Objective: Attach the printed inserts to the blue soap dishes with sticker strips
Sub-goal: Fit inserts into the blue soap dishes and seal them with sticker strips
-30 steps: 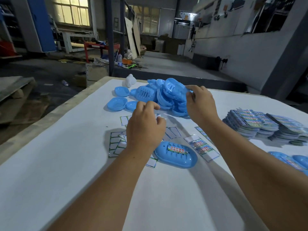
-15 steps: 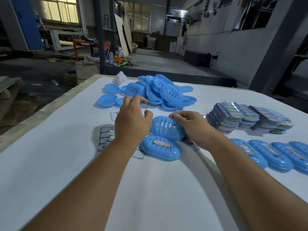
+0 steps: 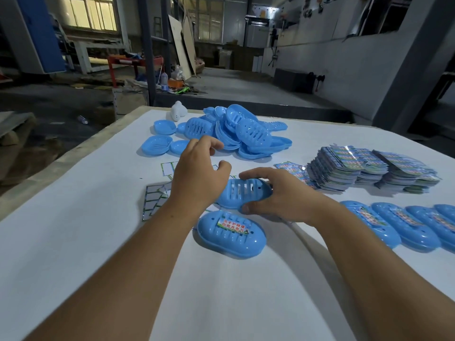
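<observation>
My right hand (image 3: 283,195) grips a bare slotted soap dish (image 3: 242,193) low over the tabletop (image 3: 73,242), beside the stickered dish (image 3: 231,233), likely for labelling | left hand (image 3: 197,178) loosely curled, empty, above sticker sheets (image 3: 155,199).

A big white table (image 3: 73,242) stands in a dim workshop. The floor (image 3: 234,87) is gray and dusty. Windows (image 3: 88,13) on the far left let in yellow light. A red metal stand (image 3: 130,62) sits below them, next to a dark pole (image 3: 147,50). Boards (image 3: 181,48) lean against the back. A gray wall (image 3: 357,62) runs along the right side.
</observation>
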`<state>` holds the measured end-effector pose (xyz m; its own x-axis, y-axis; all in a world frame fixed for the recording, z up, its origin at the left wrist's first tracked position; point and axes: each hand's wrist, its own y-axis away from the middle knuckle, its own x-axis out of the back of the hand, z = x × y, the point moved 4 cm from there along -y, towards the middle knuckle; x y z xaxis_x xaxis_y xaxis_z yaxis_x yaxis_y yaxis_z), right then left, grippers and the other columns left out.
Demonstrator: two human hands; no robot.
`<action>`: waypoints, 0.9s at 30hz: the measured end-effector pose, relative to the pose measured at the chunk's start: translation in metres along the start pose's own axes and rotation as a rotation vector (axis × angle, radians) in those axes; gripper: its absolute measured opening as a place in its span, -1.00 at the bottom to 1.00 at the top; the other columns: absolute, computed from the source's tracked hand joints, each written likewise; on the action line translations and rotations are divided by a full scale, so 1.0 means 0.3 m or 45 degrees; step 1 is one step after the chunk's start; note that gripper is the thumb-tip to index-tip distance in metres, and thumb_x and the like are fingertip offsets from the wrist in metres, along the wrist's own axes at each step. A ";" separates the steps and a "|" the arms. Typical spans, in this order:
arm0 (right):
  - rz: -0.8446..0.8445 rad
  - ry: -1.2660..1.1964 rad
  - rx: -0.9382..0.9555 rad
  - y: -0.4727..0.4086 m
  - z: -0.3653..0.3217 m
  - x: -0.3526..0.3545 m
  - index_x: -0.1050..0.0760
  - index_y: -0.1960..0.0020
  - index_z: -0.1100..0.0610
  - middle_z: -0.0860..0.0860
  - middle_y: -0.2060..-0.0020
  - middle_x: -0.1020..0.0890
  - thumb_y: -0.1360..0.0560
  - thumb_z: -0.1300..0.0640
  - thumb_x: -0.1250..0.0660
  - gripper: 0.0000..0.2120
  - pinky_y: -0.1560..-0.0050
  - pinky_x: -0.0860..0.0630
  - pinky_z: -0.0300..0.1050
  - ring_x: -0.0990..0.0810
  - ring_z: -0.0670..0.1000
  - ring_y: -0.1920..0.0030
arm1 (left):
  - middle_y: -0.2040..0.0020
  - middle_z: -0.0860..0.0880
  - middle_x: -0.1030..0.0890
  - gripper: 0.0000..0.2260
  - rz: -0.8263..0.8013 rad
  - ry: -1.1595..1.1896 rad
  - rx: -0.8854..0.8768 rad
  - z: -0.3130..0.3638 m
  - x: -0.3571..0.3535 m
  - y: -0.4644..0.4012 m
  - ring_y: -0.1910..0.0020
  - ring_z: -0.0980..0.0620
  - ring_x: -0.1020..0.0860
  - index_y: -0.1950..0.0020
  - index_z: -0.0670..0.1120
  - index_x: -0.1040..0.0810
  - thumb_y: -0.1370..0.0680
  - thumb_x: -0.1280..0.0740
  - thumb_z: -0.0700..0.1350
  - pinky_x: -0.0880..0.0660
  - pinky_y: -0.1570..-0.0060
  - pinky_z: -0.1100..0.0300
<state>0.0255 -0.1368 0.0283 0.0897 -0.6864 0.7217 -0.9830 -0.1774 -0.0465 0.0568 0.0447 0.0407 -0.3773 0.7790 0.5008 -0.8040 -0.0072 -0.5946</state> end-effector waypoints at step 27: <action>0.220 -0.759 -0.094 -0.005 -0.026 -0.001 -0.73 0.08 0.14 0.06 0.16 -0.72 -0.52 0.00 -0.42 -0.78 0.10 -0.49 -0.06 -0.59 -0.04 0.21 | -0.10 0.11 -0.41 -0.54 -0.086 0.050 -0.317 0.072 -0.015 0.029 -0.08 0.17 -0.41 -0.29 0.03 -0.47 -0.44 -0.52 -0.10 -0.46 -0.04 0.22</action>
<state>0.0257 -0.1308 0.0335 -0.0188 -0.9801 0.1977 -0.9978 0.0060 -0.0653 0.0417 0.0275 0.0469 -0.3047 0.7963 0.5226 -0.6869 0.1965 -0.6997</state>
